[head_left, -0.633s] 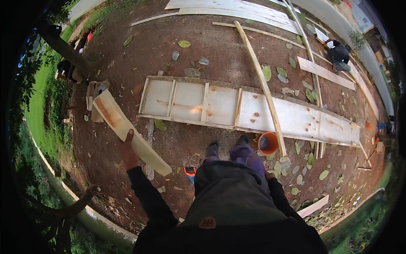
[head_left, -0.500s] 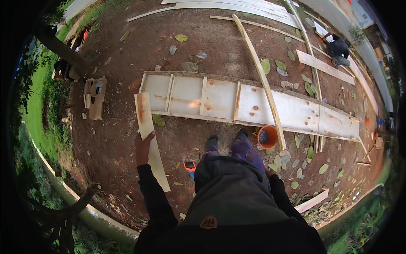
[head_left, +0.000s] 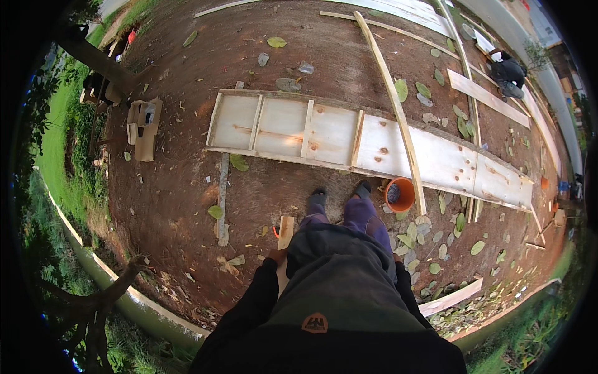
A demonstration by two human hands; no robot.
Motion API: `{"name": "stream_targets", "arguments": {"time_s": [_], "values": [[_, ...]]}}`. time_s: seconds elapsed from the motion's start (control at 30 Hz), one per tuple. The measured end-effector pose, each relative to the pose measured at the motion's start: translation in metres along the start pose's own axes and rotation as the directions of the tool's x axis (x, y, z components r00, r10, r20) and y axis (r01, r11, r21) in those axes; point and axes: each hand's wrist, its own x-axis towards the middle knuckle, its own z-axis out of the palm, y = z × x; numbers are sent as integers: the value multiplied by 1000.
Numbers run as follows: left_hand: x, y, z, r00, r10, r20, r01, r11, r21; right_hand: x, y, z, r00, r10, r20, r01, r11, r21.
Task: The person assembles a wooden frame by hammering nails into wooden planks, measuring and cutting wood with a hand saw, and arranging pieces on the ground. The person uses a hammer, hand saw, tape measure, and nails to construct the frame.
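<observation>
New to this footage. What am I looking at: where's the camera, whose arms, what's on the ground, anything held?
There is no machine here. A person wears a wide fisheye camera on the head, looking down, so straight edges bend near the rim. The dark sleeves at the bottom are the person's own arms, and the shoes are theirs too. The left hand grips a short wooden board close against the body. The right hand is hidden behind the clothing. On the bare earth lie a long framed plywood panel, a thin pole across it, an orange bucket, loose planks and fallen leaves. Another person crouches at the upper right.
</observation>
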Motion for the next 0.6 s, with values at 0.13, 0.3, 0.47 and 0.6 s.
{"name": "stream_targets", "arguments": {"time_s": [0.13, 0.3, 0.47, 0.6], "values": [[26, -50, -11, 983, 29, -182, -64, 980, -187, 18, -32, -8, 988, -144, 47, 149, 981, -123], [-30, 81, -78, 937, -163, -309, 79, 960, -268, 22, 12, -14, 975, -171, 145, 212, 914, -346], [5, 61, -114, 872, -114, -476, -70, 933, -353, 27, -10, -21, 916, -391, 92, 384, 787, -483], [8, 59, -116, 870, -92, -485, -133, 903, -409, 26, -11, -17, 863, -503, -53, 420, 772, -478]]}}
